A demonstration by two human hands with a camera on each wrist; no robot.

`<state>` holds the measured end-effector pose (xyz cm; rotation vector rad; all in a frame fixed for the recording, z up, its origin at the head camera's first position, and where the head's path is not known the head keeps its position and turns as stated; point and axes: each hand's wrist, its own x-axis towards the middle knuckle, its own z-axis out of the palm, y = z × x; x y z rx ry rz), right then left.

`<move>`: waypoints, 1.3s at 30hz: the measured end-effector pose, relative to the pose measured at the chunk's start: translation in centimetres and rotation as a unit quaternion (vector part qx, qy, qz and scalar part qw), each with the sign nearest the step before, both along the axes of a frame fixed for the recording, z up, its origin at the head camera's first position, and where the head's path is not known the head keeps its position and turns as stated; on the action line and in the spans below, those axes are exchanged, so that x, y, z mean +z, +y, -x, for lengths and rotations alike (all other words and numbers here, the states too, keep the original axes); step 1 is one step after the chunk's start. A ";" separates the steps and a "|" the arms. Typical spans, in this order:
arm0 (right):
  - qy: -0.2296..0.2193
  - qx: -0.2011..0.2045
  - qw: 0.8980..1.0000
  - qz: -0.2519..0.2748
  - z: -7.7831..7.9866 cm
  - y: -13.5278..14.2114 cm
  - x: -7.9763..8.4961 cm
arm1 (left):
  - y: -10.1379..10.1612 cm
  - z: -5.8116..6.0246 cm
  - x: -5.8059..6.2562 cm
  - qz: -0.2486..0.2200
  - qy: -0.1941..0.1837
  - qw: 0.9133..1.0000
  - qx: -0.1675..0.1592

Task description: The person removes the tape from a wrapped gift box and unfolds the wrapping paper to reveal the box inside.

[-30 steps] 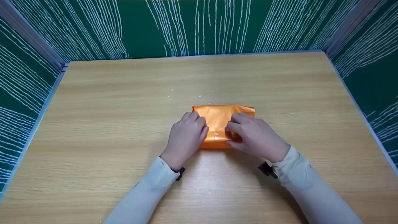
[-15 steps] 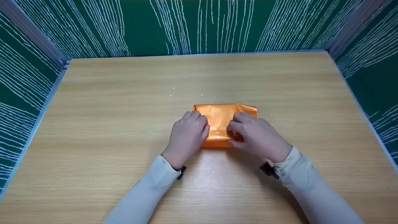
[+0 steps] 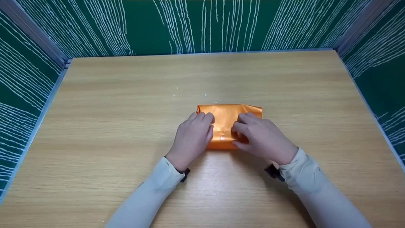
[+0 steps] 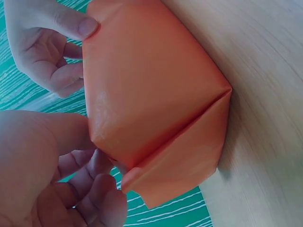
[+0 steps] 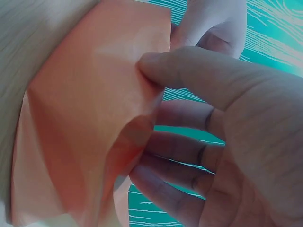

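A parcel-like bundle of shiny orange wrapping paper (image 3: 221, 122) lies on the table in front of me, between both hands. My left hand (image 3: 192, 134) grips its left end; in the left wrist view the thumb and curled fingers hold the paper at a corner beside a folded end flap (image 4: 184, 151). On the right side, my right hand (image 3: 262, 136) pinches the paper, thumb on one face and fingers on the other, as the right wrist view shows. Loose, creased paper (image 5: 125, 146) bulges near those fingers. What the paper encloses is hidden.
The wooden table (image 3: 126, 95) has green walls (image 3: 145, 28) with white streaks at its back and sides. A few tiny white specks (image 3: 205, 94) lie beyond the bundle. Each wrist wears a dark strap mount (image 3: 274, 172).
Both hands keep their hold on the orange paper, almost still. The whole scene has shifted slightly up and right in the head view.
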<state>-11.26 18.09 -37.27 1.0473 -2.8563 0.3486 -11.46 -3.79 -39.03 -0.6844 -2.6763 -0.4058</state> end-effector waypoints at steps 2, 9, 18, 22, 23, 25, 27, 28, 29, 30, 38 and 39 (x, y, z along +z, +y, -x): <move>0.006 0.003 1.000 0.002 0.0 0.0 0.0 | 0.0 0.0 0.0 -0.005 0.001 1.000 -0.002; 0.016 0.007 1.000 0.003 0.1 -0.1 0.0 | -0.3 0.0 0.0 -0.016 -0.032 0.999 0.026; 0.010 0.003 1.000 0.004 0.0 0.0 0.0 | -0.2 0.2 -0.1 0.008 -0.112 0.993 0.033; 0.010 0.002 1.000 0.004 0.0 0.0 -0.1 | -0.1 0.2 0.0 0.008 -0.113 0.993 0.031; 0.010 0.001 1.000 0.004 0.1 0.0 -0.1 | -0.1 0.3 0.1 0.008 -0.110 0.993 0.032; 0.008 0.000 1.000 0.003 0.1 0.0 -0.1 | -0.2 0.3 0.1 0.006 -0.105 0.994 0.034; 0.006 -0.002 1.000 0.001 0.1 0.0 -0.1 | -0.2 0.3 0.1 0.002 -0.095 0.995 0.035; 0.006 -0.001 1.000 0.001 0.0 0.0 -0.1 | -0.2 0.2 0.1 -0.001 -0.089 0.995 0.035; 0.006 0.000 1.000 0.002 0.0 0.0 -0.1 | -0.2 0.2 0.1 -0.004 -0.082 0.996 0.034; 0.007 0.002 1.000 0.004 0.0 0.0 -0.2 | -0.3 0.2 0.1 -0.008 -0.073 0.997 0.032; 0.022 0.015 1.000 0.015 0.0 0.0 -0.2 | -0.3 0.1 -0.1 -0.019 -0.021 0.999 0.020; 0.021 0.013 1.000 0.012 0.0 0.0 -0.2 | -0.3 0.1 -0.1 -0.018 -0.020 0.999 0.019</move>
